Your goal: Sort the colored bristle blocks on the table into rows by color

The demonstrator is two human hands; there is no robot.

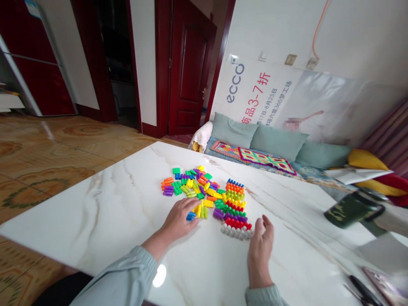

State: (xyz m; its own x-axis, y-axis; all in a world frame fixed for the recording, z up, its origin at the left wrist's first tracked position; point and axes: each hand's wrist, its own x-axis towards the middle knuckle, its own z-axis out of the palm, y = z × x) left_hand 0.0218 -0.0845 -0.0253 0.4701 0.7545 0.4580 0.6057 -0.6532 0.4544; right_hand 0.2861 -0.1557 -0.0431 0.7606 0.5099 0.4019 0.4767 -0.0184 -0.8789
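My left hand (178, 217) reaches over the near-left side of a loose heap of coloured plastic bullet-shaped blocks (192, 183). Its thumb and fingers are apart, arched around a blue block (190, 216); a firm hold on it does not show. Yellow blocks (198, 210) lie just past the fingertips. To the right of the heap, similar pieces form a stack of rows (235, 196) in blue, orange, lime, yellow, red, green and purple, with white pieces (236, 231) nearest me. Beside this white end, my right hand (262, 246) stands open, thumb apart from curved fingers.
The white marbled table (127, 204) carries everything. On its right are a dark green flask (353, 208), a phone (382, 282) and a black-handled tool (363, 289), blurred. A sofa with grey-green cushions (279, 140) stands behind the table.
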